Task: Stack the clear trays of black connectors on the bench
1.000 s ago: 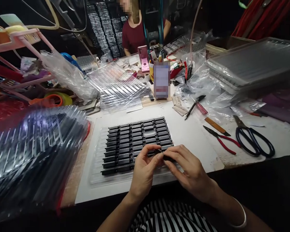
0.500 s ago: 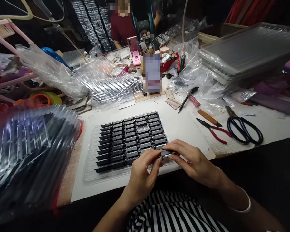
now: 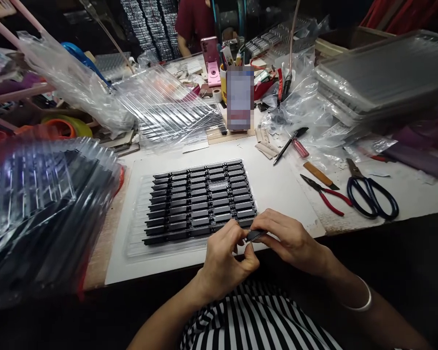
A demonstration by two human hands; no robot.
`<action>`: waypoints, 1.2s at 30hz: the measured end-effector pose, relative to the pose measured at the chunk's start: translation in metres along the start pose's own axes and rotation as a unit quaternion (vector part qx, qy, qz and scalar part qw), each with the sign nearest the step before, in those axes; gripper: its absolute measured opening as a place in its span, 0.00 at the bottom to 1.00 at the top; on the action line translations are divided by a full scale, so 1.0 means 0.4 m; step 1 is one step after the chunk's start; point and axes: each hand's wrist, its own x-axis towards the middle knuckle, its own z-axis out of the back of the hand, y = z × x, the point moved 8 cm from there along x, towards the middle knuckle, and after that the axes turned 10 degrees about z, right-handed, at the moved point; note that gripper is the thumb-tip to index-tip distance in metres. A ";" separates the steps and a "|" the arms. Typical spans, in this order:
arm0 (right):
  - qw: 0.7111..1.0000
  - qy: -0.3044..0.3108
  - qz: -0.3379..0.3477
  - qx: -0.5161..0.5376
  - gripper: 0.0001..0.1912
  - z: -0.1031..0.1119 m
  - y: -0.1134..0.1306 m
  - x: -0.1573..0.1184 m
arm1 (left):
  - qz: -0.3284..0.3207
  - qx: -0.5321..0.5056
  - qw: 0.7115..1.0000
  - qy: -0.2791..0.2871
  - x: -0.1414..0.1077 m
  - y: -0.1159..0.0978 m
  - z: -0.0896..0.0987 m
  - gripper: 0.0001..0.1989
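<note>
A small black IC chip (image 3: 256, 236) with a row of metal pins is held just off the table's front edge. My right hand (image 3: 290, 238) pinches it between thumb and fingers. My left hand (image 3: 224, 257) is closed at the chip's left end, its index finger and thumb at the pins. Behind my hands lies a clear plastic tray (image 3: 136, 243), filled with rows of similar black chips (image 3: 200, 201). One slot in the tray, right of the middle, looks lighter than the others. My fingers partly cover the chip.
Pliers (image 3: 328, 197), scissors (image 3: 372, 194), a wooden-handled blade (image 3: 318, 175) and a black pen (image 3: 285, 149) lie to the right. Stacked plastic trays (image 3: 32, 209) crowd the left. A phone (image 3: 240, 99) stands at the back. A person in a dark red shirt (image 3: 195, 22) is across the table.
The view has shifted slightly, so the tray sits higher. My left thumb has moved down and right beneath the chip's left end. My right hand keeps its grip on the chip.
</note>
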 end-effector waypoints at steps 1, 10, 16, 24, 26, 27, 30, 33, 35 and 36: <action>1.000 -0.002 0.001 -0.004 0.07 0.000 -0.001 -0.001 | 0.007 -0.004 1.000 0.000 0.000 0.004 0.001 0.09; 0.984 -0.173 -0.022 -0.042 0.08 0.050 0.002 -0.031 | 0.222 -0.280 0.930 0.085 0.025 0.075 -0.033 0.17; 0.979 -0.159 -0.028 -0.123 0.16 0.073 0.015 -0.046 | 0.254 -0.300 0.918 0.057 0.072 0.064 -0.080 0.11; 0.853 -0.141 -0.253 -0.434 0.11 0.347 -0.137 -0.228 | 0.028 -0.014 0.997 0.074 0.115 0.004 -0.157 0.11; 0.820 -0.134 -0.297 -0.470 0.11 0.406 -0.166 -0.272 | -0.014 0.005 0.996 0.092 0.112 -0.004 -0.181 0.12; 0.808 -0.124 -0.316 -0.482 0.10 0.425 -0.175 -0.287 | -0.022 0.013 0.995 0.098 0.110 -0.006 -0.189 0.12; 0.794 -0.084 -0.349 -0.490 0.07 0.442 -0.185 -0.298 | -0.031 0.028 0.993 0.113 0.106 -0.008 -0.197 0.09; 0.800 -0.057 -0.349 -0.485 0.08 0.427 -0.182 -0.252 | -0.037 0.049 0.990 0.130 0.103 -0.009 -0.202 0.08; 0.808 -0.043 -0.342 -0.478 0.09 0.415 -0.195 -0.195 | -0.036 0.059 0.988 0.140 0.102 -0.004 -0.206 0.07; 0.812 -0.034 -0.341 -0.472 0.09 0.409 -0.211 -0.162 | -0.034 0.058 0.987 0.144 0.102 -0.001 -0.208 0.08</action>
